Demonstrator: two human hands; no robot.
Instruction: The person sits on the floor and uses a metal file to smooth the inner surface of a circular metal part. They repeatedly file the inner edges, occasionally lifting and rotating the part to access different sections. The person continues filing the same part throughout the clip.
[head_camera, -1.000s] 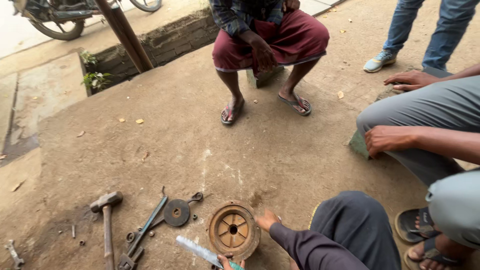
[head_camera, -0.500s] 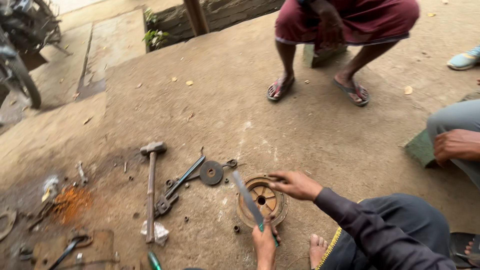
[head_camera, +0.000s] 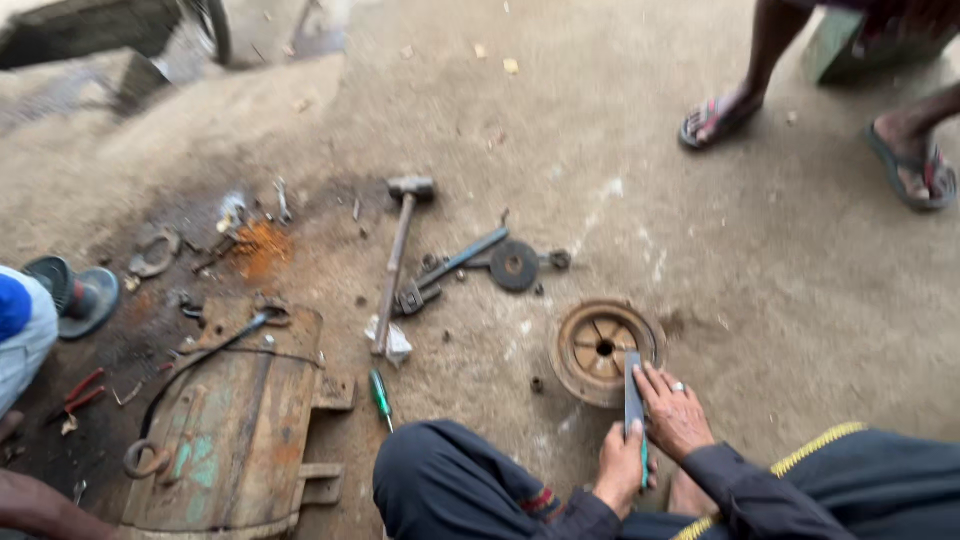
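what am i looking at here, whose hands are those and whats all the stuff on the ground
This is one picture from a camera worn on a person's head, looking down at their own two bare hands and knees; there is no machine.

The left hand grips the lower end of a flat metal file, and the right hand, with a ring on one finger, rests on the blade. The file's tip lies on a rusty round wheel hub on the dirt ground.

Lying around: a long-handled hammer, a pipe wrench, a dark metal disc, a green-handled screwdriver and a worn metal box.

The sandalled feet at top right belong to someone else.
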